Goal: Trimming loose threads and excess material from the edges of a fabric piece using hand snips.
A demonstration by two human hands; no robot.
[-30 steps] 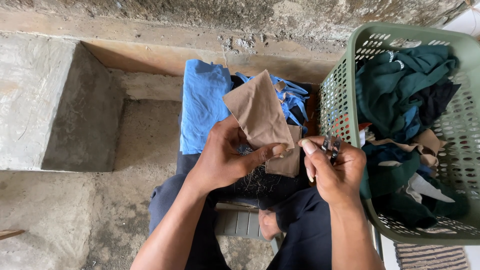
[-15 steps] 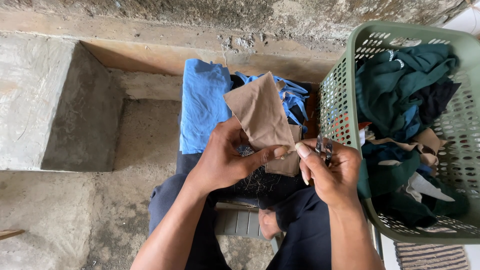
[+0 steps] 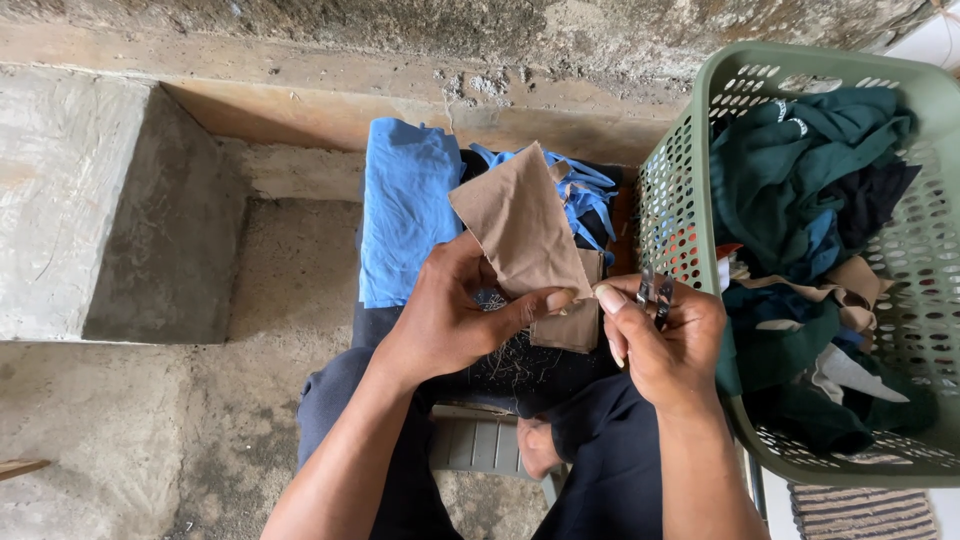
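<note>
Your right hand, closed around small metal snips, has edged closer to the tan fabric piece your left hand pinches upright over your lap, beside the green basket, ready for trimming.

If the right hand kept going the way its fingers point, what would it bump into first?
Probably the brown cloth. The right hand, holding small metal snips, points left towards the cloth's lower edge, pinched by the left hand. The left thumb is almost as near; depth is unclear.
</note>
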